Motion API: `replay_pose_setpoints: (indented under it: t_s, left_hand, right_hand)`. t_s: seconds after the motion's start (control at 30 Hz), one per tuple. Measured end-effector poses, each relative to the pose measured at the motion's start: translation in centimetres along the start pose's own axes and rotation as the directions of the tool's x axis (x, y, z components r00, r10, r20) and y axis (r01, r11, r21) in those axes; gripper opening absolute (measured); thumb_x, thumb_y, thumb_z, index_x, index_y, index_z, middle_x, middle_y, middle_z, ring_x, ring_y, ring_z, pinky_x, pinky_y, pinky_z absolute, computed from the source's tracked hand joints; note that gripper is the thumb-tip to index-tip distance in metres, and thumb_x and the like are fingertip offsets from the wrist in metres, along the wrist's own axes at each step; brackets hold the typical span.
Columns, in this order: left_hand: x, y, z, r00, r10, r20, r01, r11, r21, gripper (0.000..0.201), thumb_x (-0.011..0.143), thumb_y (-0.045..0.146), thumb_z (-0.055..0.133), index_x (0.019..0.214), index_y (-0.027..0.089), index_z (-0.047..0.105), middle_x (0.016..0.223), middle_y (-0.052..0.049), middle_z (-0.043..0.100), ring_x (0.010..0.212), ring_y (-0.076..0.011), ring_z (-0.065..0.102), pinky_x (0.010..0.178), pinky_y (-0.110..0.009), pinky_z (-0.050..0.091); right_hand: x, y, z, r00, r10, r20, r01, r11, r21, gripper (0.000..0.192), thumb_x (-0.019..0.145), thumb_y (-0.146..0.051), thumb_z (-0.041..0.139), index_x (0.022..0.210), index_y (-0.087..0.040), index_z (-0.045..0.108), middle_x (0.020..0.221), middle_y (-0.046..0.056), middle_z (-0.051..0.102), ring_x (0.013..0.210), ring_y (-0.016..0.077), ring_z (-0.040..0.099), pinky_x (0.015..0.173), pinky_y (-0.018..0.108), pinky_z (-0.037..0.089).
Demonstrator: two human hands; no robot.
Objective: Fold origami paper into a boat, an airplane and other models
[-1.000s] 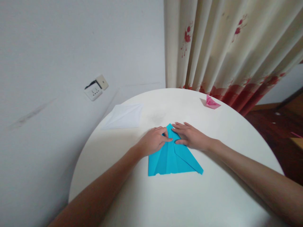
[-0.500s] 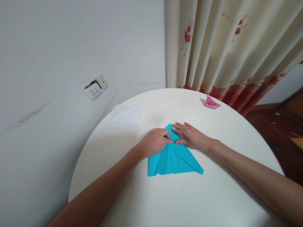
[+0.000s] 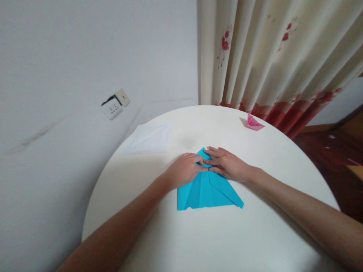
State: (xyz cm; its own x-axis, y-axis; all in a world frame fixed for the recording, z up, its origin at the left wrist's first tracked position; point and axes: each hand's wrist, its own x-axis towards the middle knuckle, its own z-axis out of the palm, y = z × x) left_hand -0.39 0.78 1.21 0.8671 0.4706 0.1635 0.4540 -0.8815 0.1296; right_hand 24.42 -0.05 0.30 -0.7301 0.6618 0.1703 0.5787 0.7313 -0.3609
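A sheet of blue paper [image 3: 211,192] lies on the white table, folded to a point at its far end, with creases running down it and a folded flap along its right side. My left hand [image 3: 184,170] covers the paper's upper left edge, its fingers curled and its thumb and index finger closed on the paper near the middle. Flat across the upper right edge rests my right hand [image 3: 229,164], fingers stretched out, the index fingertip close to my left fingertips. Both hands hide part of the upper folds.
A pink folded paper piece [image 3: 254,123] stands near the far right edge of the round white table [image 3: 215,241]. White paper [image 3: 150,139] lies at the far left. Behind are a wall with a socket [image 3: 112,107] and a long floral curtain [image 3: 255,56].
My right index finger has moved left and down, toward my left fingertips. My left hand and the blue paper have hardly moved.
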Motion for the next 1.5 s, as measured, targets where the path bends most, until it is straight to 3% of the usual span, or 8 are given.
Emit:
replay_pose_setpoints:
  t_s: [0.13,0.3,0.37,0.47,0.53,0.73,1.23,1.5]
  left_hand:
    - [0.0,-0.3,0.6,0.977,-0.141,-0.157,0.116,0.98,-0.159,0.032,0.089,0.01,0.055,0.106,0.025,0.077,0.107,-0.002,0.076,0.101,-0.021,0.068,0.097,-0.036,0.05]
    - [0.1,-1.3,0.0,0.878,-0.338,-0.339,0.229,0.919,-0.322,0.033,0.087,0.009,0.052,0.1,0.023,0.079,0.095,-0.004,0.073,0.091,-0.0196,0.067,0.087,-0.034,0.053]
    - [0.1,-1.6,-0.3,0.897,-0.307,-0.318,0.215,0.932,-0.292,0.034,0.086,0.01,0.054,0.103,0.024,0.08,0.097,-0.005,0.07,0.095,-0.0203,0.064,0.089,-0.036,0.052]
    - [-0.2,-2.0,-0.1,0.96,-0.208,-0.187,0.175,0.968,-0.18,0.036,0.088,0.015,0.058,0.113,0.031,0.077,0.11,-0.006,0.066,0.108,-0.023,0.06,0.099,-0.041,0.048]
    - [-0.5,-2.3,0.5,0.971,-0.202,-0.129,0.187,0.975,-0.117,0.036,0.094,0.024,0.058,0.127,0.033,0.071,0.124,-0.007,0.063,0.12,-0.0254,0.055,0.106,-0.045,0.043]
    - [-1.1,-3.2,2.0,0.957,-0.274,-0.093,0.272,0.962,-0.036,0.045,0.105,0.042,0.038,0.148,0.033,0.052,0.152,-0.008,0.045,0.144,-0.0293,0.036,0.119,-0.052,0.03]
    - [-1.2,-2.9,1.8,0.971,-0.237,-0.022,0.237,0.972,0.001,0.048,0.102,0.05,0.045,0.148,0.037,0.05,0.163,-0.006,0.032,0.152,-0.0348,0.024,0.122,-0.057,0.024]
    - [-1.0,-2.4,2.2,0.913,-0.403,-0.058,0.405,0.914,0.026,0.048,0.106,0.045,0.035,0.152,0.035,0.045,0.162,-0.007,0.037,0.152,-0.0348,0.024,0.121,-0.062,0.025]
  right_hand:
    - [0.1,-0.1,-0.1,1.0,-0.002,0.003,0.002,0.999,-0.034,0.04,0.101,-0.04,0.054,0.137,-0.026,0.064,0.159,0.013,0.042,0.149,0.0372,0.033,0.116,0.063,0.031]
    - [0.1,-0.5,-0.6,0.997,-0.071,-0.017,0.071,0.997,-0.01,0.041,0.101,-0.044,0.052,0.132,-0.024,0.069,0.156,0.015,0.045,0.146,0.0344,0.037,0.115,0.055,0.036]
    - [0.1,-0.6,-0.7,0.996,-0.094,0.008,0.094,0.996,0.011,0.042,0.101,-0.046,0.052,0.133,-0.026,0.068,0.158,0.015,0.042,0.149,0.035,0.032,0.116,0.057,0.034]
    - [0.0,-0.5,-0.8,0.996,-0.079,0.044,0.078,0.996,0.037,0.042,0.101,-0.046,0.051,0.136,-0.028,0.066,0.163,0.012,0.035,0.153,0.0363,0.023,0.119,0.061,0.027]
    - [0.0,-0.4,-0.8,0.996,-0.067,0.051,0.064,0.997,0.047,0.042,0.101,-0.046,0.052,0.137,-0.03,0.065,0.165,0.008,0.031,0.153,0.0361,0.02,0.121,0.061,0.024]
    - [0.1,-0.2,-0.6,0.996,-0.043,0.075,0.04,0.998,0.051,0.044,0.101,-0.049,0.05,0.14,-0.032,0.062,0.167,0.005,0.025,0.154,0.0357,0.017,0.122,0.061,0.022]
    - [0.0,-0.7,-0.7,0.992,0.096,0.083,-0.091,0.994,-0.057,0.046,0.102,-0.051,0.046,0.143,-0.035,0.058,0.169,0.009,0.017,0.155,0.0384,0.01,0.118,0.069,0.02]
    - [0.0,0.0,-0.7,0.991,0.074,0.112,-0.075,0.997,0.002,0.049,0.102,-0.055,0.044,0.145,-0.034,0.055,0.169,0.009,0.017,0.155,0.0377,0.009,0.118,0.069,0.019]
